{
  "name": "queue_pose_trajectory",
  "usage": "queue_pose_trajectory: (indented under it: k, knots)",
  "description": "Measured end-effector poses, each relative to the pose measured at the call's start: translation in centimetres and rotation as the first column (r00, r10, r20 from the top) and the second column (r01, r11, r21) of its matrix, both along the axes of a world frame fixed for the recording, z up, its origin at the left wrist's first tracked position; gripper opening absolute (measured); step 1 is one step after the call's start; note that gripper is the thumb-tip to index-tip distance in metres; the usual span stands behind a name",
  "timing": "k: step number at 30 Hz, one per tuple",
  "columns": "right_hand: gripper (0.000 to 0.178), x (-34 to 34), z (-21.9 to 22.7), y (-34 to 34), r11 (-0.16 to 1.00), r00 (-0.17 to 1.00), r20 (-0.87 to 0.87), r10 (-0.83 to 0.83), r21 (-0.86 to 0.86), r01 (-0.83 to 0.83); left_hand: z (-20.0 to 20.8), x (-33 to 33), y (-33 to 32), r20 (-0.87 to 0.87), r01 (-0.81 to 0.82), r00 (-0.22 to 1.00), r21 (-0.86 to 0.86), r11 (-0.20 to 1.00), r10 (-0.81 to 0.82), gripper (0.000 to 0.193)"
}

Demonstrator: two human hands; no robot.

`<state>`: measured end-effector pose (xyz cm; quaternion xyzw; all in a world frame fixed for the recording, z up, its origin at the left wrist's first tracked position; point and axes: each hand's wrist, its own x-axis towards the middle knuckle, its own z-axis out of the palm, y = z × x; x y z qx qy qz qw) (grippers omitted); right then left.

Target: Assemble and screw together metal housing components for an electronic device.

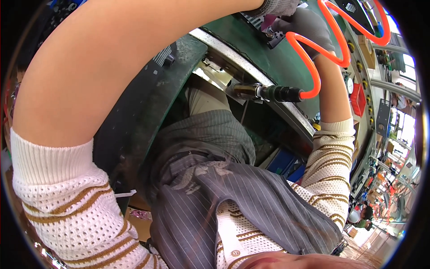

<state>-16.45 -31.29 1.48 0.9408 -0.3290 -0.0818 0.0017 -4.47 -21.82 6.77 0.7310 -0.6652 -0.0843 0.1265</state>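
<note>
Dark part (278, 39) lying left of right hand (310, 29); left hand (283, 6) sitting farther; I'm unable to tell fingers' spread or hold.

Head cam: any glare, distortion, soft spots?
Head view: windows at right blow out to white; fisheye bends the bench rail, and the near left forearm looms large; corners go black; background by the right rim is too small to read; the top edge crops the left hand.

At the top, my gloved left hand (280, 7) and right hand (310, 28) are near a dark part (277, 40) and orange hose (318, 83).
</note>
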Motion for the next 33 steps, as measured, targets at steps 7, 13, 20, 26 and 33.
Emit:
queue_pose_trajectory:
  k: [7,13,20,26,33]
  knots:
    - [0.023,-2.3,-1.7,-1.5,0.887,0.945,0.313,0.095,0.404,-0.223,4.5,2.6,2.4,-0.261,0.004,0.964,0.222,0.975,0.056,0.029]
    - [0.032,-2.1,-1.8,-0.5,0.937,0.962,0.271,-0.025,0.342,-0.072,4.0,4.4,7.4,0.052,-0.016,0.998,-0.072,0.997,0.02,0.027]
    - [0.04,-4.1,-4.8,-3.8,0.989,0.952,0.302,0.058,0.11,-0.095,8.2,2.8,13.6,0.029,-0.407,0.914,0.091,0.909,0.406,0.031]
    - [0.055,-6.8,-7.8,-4.4,0.89,0.9,0.36,-0.248,0.451,0.065,7.4,3.8,25.2,-0.226,-0.467,0.867,-0.058,0.882,0.444,0.022]
    - [0.028,-3.7,-11.0,-4.0,0.663,0.728,0.427,-0.537,0.747,0.051,7.8,0.1,32.0,-0.263,-0.61,0.773,-0.058,0.79,0.578,0.027]
